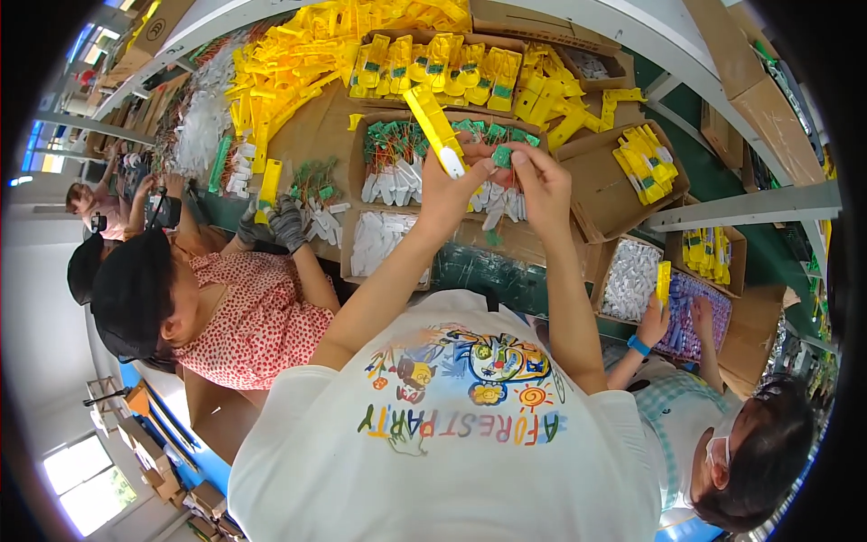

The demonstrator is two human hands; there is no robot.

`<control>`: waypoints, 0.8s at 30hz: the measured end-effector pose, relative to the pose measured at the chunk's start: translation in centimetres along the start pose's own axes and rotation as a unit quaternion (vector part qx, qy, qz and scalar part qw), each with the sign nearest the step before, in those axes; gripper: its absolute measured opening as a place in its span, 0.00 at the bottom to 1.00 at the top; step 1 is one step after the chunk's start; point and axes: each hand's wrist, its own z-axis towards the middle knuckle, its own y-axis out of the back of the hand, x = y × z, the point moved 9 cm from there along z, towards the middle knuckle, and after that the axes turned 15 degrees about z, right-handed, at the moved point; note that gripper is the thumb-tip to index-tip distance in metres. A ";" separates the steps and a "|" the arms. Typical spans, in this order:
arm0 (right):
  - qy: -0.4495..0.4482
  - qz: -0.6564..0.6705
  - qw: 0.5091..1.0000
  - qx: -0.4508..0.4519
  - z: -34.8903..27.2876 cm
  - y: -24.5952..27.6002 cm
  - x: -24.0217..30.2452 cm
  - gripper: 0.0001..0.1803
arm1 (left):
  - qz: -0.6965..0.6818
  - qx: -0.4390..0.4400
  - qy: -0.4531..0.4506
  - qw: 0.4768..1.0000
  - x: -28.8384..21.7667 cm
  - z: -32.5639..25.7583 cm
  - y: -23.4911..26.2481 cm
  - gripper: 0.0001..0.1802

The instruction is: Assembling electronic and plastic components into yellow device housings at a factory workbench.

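Note:
My left hand (444,191) is closed around a long yellow plastic housing (428,117) with a white piece at its lower end. The housing points up and to the left. A small green circuit board (502,156) is pinched in the fingers of my right hand (545,188), close to my left thumb and beside the housing. Both hands are above a cardboard box (359,144) of green boards with wires and white plastic parts. Some of its contents are hidden behind my hands.
Yellow housings lie in a pile (298,59) and a carton (435,68) at the back. White parts fill a box (379,242) nearer me. An open carton (601,194) holds yellow pieces. Co-workers sit on both sides, one gloved hand (287,226) at left, another hand (652,323) at right.

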 end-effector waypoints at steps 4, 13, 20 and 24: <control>0.024 -0.027 0.999 0.023 -1.5 -0.9 0.8 0.10 | -0.003 0.008 0.023 1.000 0.3 -1.3 0.7 0.27; 0.041 -0.081 0.996 0.013 -2.6 -1.1 0.5 0.03 | 0.269 -0.060 -0.205 0.939 -2.6 -3.0 1.2 0.18; -0.106 -0.007 0.989 0.100 -2.1 -0.7 -0.7 0.13 | 0.117 -0.009 0.004 0.993 -0.8 -2.3 1.1 0.22; -0.065 -0.089 0.984 0.140 -1.5 3.6 -4.0 0.20 | 0.027 -0.048 0.015 0.998 -1.2 -2.1 2.1 0.22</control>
